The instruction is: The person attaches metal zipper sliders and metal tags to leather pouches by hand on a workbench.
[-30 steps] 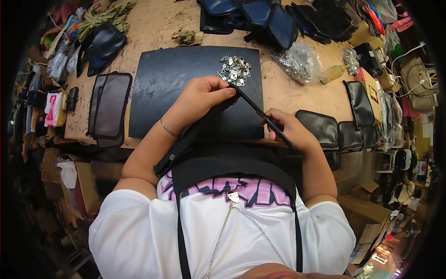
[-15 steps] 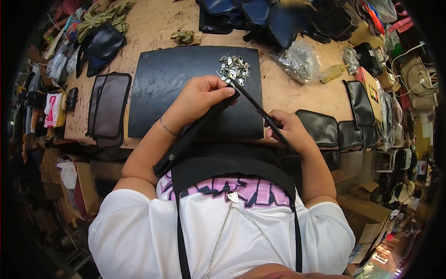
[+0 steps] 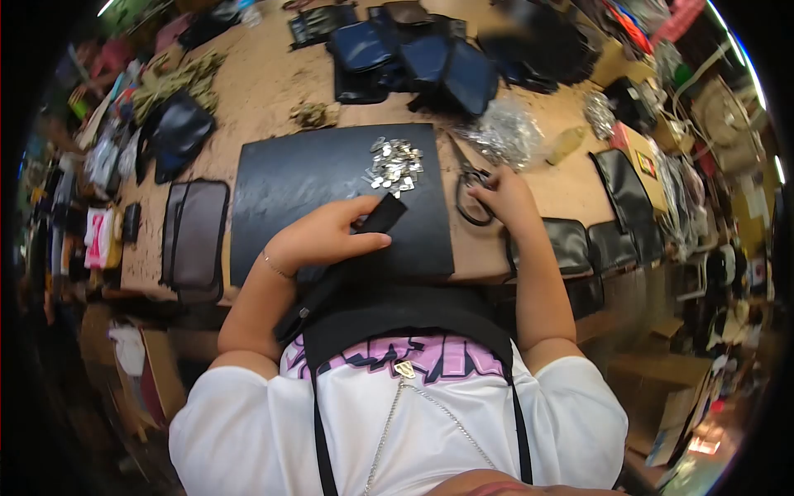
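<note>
My left hand is closed on a black strip, pinched between thumb and fingers. One end of the strip sticks up past the fingertips; the rest trails down along my forearm to my apron, with a small silvery spot near its lower part. A pile of silvery zipper sliders lies just beyond this hand on a black mat. To the right of the mat, my right hand has its fingers on the dark handles of a pair of scissors, whose blades point away from me.
Beyond the scissors lies a clear plastic bag of small shiny parts, beside a yellowish bottle. Black pouches line the right edge, with brown-grey panels on the left. Dark blue pieces are heaped at the back.
My right hand has carried the scissors from the strip's end out to the table right of the mat. My left hand still holds the strip, now lower and nearer me. The view has tilted.
</note>
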Demonstrator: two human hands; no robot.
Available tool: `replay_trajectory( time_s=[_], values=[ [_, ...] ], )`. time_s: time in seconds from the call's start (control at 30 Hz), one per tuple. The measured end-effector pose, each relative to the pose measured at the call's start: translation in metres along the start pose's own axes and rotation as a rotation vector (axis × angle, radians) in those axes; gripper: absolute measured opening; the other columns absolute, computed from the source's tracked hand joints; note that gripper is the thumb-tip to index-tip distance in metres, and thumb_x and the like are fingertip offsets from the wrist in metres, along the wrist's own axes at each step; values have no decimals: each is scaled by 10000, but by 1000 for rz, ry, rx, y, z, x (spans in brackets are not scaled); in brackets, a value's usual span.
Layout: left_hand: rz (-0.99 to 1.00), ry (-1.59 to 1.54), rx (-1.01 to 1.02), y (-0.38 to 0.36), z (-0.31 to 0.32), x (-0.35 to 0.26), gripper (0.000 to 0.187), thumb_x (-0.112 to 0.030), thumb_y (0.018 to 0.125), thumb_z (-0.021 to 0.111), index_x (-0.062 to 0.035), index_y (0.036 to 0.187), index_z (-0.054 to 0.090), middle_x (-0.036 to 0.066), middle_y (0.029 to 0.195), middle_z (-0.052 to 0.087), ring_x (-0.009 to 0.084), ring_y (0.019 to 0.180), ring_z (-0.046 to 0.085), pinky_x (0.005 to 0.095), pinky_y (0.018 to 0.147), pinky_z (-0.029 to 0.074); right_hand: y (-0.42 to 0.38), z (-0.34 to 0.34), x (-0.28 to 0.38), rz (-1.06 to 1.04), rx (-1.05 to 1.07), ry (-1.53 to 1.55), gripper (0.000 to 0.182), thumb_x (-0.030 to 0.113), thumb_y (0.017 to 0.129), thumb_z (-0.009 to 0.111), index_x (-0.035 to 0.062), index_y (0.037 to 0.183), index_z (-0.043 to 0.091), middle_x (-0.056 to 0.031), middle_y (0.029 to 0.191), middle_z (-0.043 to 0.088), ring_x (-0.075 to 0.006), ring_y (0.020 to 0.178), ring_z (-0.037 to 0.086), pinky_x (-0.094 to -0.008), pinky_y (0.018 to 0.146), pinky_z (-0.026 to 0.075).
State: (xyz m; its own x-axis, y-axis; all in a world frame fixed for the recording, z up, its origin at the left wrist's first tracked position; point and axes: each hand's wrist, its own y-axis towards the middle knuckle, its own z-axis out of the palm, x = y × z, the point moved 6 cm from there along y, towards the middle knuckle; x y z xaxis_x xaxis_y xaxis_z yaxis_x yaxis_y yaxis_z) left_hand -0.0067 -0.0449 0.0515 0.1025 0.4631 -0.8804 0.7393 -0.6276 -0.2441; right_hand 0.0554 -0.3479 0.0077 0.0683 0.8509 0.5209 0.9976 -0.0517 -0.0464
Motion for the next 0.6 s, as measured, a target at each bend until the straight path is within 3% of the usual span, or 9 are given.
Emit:
replay_trajectory(
  time_s=[0.1,0.2,0.3,0.37,0.4,0.47,0.53,0.57,0.6],
  values=[
    [3,-93,-36,4,4,10,360,-147,916,688,-9,1235,592,23,1086,632,113,988,577,279,893,459,4,0,-7,-205,-175,88,454,367,794,810,-13,991,657,-202,875,704,-339,836,689,-388,761,535],
    [1,-152,-17,5,5,7,364,-104,925,654,7,1264,584,33,1165,635,120,1068,578,284,959,445,10,-58,-42,-123,-431,324,402,343,829,778,9,1025,671,-178,925,713,-296,859,692,-370,767,533],
    [-30,-234,-16,7,9,4,360,-120,917,664,3,1248,594,37,1146,645,121,1071,577,287,956,445,14,-134,-120,32,-776,172,287,293,882,712,37,1013,700,-129,911,711,-241,831,691,-353,745,531],
    [-41,-242,-26,10,11,7,343,-169,904,695,-20,1203,617,31,1067,654,106,975,588,273,879,467,19,-175,-209,78,-937,-107,325,294,839,736,56,1058,701,-149,1034,692,-302,1020,634,-396,912,488],
    [-45,-202,-16,11,13,9,342,-178,901,697,-23,1196,620,32,1049,656,106,959,588,272,862,469,6,-190,-238,223,-1024,-168,435,323,800,762,52,1129,676,-175,1173,653,-341,1158,573,-431,1008,439],
    [-52,-123,-1,17,16,12,339,-195,895,701,-30,1181,625,35,1013,661,107,927,590,271,830,473,-10,-208,-315,560,-1111,-169,665,362,743,788,14,1268,576,-229,1309,576,-392,1246,526,-471,1068,399],
    [-124,-79,50,22,21,13,338,-146,907,682,-16,1212,617,41,1097,653,107,1006,587,271,900,463,-28,-211,-349,865,-956,-56,886,381,739,790,24,1424,357,-238,1375,541,-385,1311,491,-458,1099,369],
    [-160,-56,77,25,24,14,340,-122,913,673,-9,1227,613,44,1139,649,108,1046,585,271,934,458,-29,-210,-363,950,-853,5,902,333,757,787,58,1455,287,-233,1376,549,-381,1301,511,-442,1082,394],
    [-172,-24,81,29,26,13,334,-126,913,673,-11,1222,616,44,1125,654,107,1034,588,271,924,463,-30,-212,-364,876,-913,-6,794,268,780,769,69,1425,352,-214,1330,579,-367,1238,555,-420,1042,421]
  ],
)
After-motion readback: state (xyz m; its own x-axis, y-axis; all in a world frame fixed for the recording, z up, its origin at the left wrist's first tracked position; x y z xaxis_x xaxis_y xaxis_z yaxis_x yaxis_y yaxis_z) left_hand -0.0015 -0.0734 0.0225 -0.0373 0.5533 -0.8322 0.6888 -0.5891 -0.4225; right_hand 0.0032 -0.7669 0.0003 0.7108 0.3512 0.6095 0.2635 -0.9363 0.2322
